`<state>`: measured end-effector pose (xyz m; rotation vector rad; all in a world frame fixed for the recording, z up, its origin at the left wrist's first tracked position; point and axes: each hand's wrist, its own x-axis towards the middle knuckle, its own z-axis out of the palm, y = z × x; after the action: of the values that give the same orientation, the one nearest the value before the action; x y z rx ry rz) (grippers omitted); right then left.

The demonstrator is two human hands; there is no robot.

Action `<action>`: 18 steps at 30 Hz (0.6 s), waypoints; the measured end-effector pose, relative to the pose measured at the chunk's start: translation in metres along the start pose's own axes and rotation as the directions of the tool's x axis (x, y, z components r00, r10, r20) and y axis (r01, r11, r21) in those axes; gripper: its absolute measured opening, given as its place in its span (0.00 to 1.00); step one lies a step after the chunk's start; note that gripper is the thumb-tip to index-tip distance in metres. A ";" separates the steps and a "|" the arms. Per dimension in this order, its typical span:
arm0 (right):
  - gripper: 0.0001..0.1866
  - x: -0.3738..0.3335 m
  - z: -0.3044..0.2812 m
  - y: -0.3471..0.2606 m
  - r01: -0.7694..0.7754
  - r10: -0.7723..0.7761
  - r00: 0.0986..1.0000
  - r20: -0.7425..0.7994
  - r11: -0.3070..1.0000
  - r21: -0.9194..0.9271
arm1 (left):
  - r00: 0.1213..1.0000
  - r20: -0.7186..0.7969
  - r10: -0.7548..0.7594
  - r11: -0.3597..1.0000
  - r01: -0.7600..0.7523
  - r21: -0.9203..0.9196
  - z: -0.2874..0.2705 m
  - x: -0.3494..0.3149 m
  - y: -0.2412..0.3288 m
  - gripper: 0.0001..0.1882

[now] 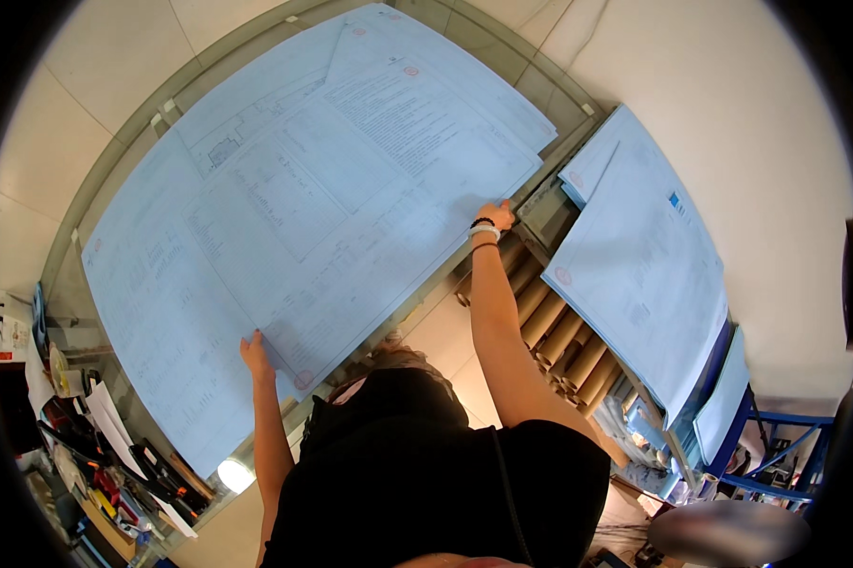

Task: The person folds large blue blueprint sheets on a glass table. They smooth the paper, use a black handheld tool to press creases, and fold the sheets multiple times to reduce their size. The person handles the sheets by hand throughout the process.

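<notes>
- Covering most of the glass-topped desk (535, 85), a broad stack of pale blue sheets (351, 218) is lying flat before the person, its layers jutting out unevenly at the right corner.
- The top sheets are bearing fine dark linework, ruled frames and blocks of text, with small round red marks (303, 380) sitting near several corners.
- The left hand (255, 354) is resting over the stack near its front edge; whether it is pinching a sheet, I cannot tell.
- The right hand (496, 217) is bending its fingers at the edge near the right corner; whether these are gripping paper or desk, I cannot tell.
- A second blue stack (649, 256) is lying to the right, beside cardboard tubes (559, 341).
- The lettering is appearing too small to make out.
- The person's black top (379, 473) is hiding part of the floor, and the dark fisheye rim is cutting off the clutter (114, 473) at left.
</notes>
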<state>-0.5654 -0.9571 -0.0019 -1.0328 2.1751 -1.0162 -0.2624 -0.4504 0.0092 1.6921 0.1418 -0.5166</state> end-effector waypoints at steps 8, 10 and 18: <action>0.22 -0.009 -0.006 0.008 0.240 -0.251 0.961 -0.114 0.965 -0.104 | 0.983 0.017 -0.183 0.983 0.183 -0.028 -0.005 0.001 0.008 0.44; 0.21 0.001 -0.015 0.022 0.268 -0.271 0.961 -0.062 0.962 -0.044 | 0.979 0.000 -0.205 0.978 0.205 0.030 -0.002 0.000 0.011 0.47; 0.18 -0.023 -0.040 0.010 0.227 -0.232 0.972 0.034 0.966 0.122 | 0.982 0.053 -0.182 0.982 0.180 0.050 -0.003 0.000 0.017 0.40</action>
<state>-0.5844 -0.9182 0.0164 -1.2610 1.9636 -1.1951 -0.2553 -0.4507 0.0244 1.7156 0.2453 -0.7085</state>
